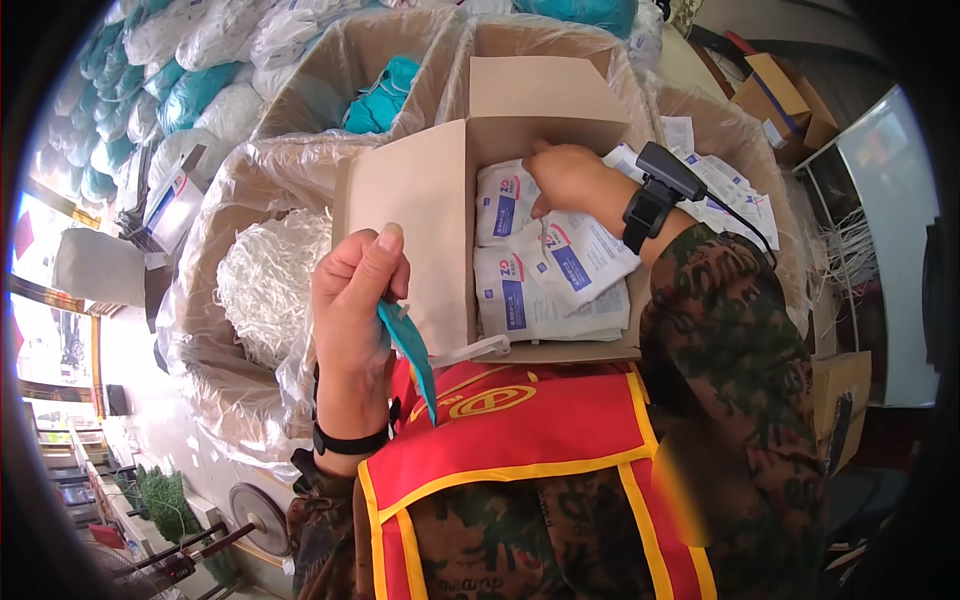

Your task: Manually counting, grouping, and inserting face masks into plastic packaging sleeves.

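Left hand (352, 300) pinches our teal mask (410, 355) | right hand (565, 178) presses white packets (545, 275) at 12 o'clock in the box (410, 215) | we push them flat gently

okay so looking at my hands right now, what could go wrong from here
The left hand pinches the thin teal item only at its top, so it might slip. The right hand presses loosely stacked white paper packets in the open brown cardboard box; pulling one could drag others out.
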{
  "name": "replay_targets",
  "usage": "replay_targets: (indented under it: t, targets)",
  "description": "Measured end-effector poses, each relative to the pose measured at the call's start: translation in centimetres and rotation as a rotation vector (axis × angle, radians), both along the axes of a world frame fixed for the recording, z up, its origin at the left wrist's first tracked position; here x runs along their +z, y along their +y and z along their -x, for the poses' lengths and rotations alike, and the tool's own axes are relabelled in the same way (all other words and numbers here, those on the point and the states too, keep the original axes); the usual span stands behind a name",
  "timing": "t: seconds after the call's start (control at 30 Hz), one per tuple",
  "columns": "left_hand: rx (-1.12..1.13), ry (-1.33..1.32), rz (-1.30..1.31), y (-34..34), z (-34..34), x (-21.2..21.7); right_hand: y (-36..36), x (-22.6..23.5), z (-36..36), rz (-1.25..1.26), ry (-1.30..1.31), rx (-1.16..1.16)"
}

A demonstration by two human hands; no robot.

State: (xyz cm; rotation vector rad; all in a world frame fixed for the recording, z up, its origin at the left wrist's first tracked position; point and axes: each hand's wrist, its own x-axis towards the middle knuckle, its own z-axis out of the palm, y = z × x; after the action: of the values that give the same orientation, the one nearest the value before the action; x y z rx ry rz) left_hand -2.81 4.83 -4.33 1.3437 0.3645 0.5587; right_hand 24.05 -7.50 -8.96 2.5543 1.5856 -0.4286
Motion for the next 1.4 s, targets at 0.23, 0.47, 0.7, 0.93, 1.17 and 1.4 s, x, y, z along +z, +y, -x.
replay_targets:
  t: [0.23,0.47,0.7,0.93,1.17,1.4]
  targets:
    - [-0.005,-0.001,0.054,-0.8,0.1,0.4,-0.2,-1.2,-1.2,-0.205,0.019,-0.013]
    - [-0.022,0.027,0.006,-0.5,-0.4,0.0,-1.1,0.3,-0.6,-0.252,0.056,-0.038]
    - [0.108,0.047,-0.304,-0.1,-3.3,-0.5,-5.0,7.8,4.6,-0.754,-0.037,0.156]
    - [-0.209,-0.002,-0.288,-2.0,-5.7,1.3,-8.8,10.7,8.6,-0.841,-0.08,0.216]
    - [0.108,0.001,-0.65,-5.2,-4.5,1.6,-9.6,10.5,10.2,-0.906,0.007,0.159]
    - [-0.016,-0.029,-0.709,-6.2,-4.2,1.3,-8.9,9.2,9.8,-0.907,0.244,0.244]
